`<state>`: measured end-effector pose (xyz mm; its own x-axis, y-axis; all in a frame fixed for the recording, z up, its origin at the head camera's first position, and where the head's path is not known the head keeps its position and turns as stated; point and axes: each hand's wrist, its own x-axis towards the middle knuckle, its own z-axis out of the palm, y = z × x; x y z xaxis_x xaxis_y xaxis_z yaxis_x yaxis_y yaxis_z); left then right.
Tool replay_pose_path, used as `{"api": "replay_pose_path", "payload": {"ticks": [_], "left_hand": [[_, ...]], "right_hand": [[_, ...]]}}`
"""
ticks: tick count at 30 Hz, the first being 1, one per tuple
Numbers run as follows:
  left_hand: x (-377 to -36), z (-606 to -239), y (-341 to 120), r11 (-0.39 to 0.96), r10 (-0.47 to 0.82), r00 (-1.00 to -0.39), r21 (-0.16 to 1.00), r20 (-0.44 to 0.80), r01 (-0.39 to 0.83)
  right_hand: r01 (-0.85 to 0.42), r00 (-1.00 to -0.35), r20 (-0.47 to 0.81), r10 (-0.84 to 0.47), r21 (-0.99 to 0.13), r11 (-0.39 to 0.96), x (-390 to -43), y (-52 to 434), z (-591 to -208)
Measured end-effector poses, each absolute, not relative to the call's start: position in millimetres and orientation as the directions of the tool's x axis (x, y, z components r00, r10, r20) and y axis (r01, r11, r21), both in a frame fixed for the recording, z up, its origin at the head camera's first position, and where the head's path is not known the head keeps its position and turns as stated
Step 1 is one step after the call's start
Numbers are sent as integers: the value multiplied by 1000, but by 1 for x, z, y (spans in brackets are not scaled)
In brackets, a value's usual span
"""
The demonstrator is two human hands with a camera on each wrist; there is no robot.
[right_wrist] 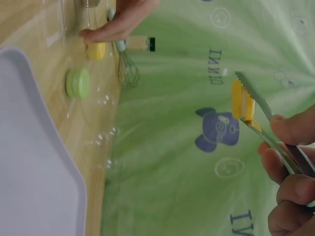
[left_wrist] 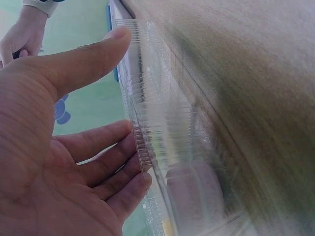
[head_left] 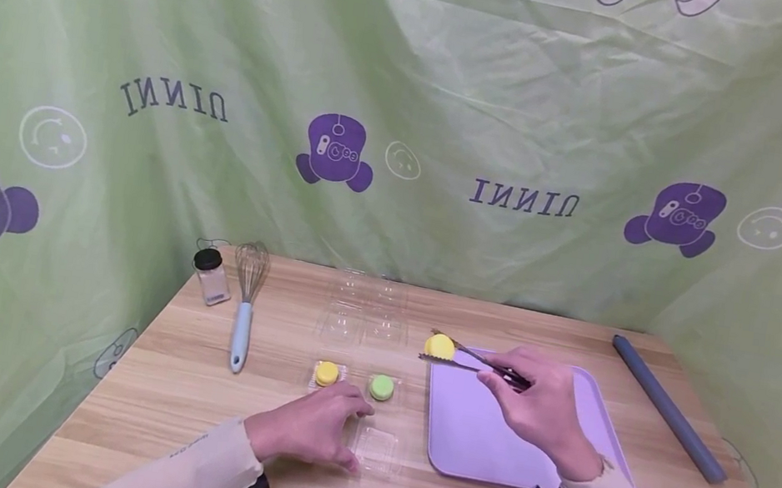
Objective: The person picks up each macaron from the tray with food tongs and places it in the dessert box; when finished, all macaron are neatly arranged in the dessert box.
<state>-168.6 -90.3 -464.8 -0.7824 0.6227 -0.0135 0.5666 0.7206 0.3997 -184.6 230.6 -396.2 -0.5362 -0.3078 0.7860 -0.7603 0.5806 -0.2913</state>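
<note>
From the head view, the right hand (head_left: 541, 410) is gripping tongs (head_left: 472, 362) that are pinching a yellow macaron (head_left: 440, 346) just beyond its fingers, above the purple tray (head_left: 475, 442). The left hand (head_left: 314, 426) is resting flat on the counter (head_left: 183, 415), fingers relaxed, touching a clear plastic box (head_left: 377, 449).

From the left wrist, straight fingers (left_wrist: 106, 162) are pressing that box's edge.

From the right wrist, curled fingers (right_wrist: 290, 130) are squeezing the tongs around the macaron.

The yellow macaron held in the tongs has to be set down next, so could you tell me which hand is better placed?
Right: the right hand already grips the tongs pinching the yellow macaron, while the left hand rests on the clear tray.
</note>
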Motion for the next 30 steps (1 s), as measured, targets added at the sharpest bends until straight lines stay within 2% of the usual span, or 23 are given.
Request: {"api": "replay_pose_path", "payload": {"ticks": [16, 22, 30], "left_hand": [[-167, -466, -90, 719, 625, -781, 389, 1, 576], [-167, -466, -89, 719, 623, -783, 393, 1, 573], [-169, -465, -89, 724, 619, -786, 396, -10, 565]], "right_hand": [[-862, -489, 716, -498, -308, 403, -177, 198, -421], [-846, -532, 612, -585, -363, 390, -172, 193, -437], [-829, -559, 521, -645, -342, 443, -171, 191, -453]]}}
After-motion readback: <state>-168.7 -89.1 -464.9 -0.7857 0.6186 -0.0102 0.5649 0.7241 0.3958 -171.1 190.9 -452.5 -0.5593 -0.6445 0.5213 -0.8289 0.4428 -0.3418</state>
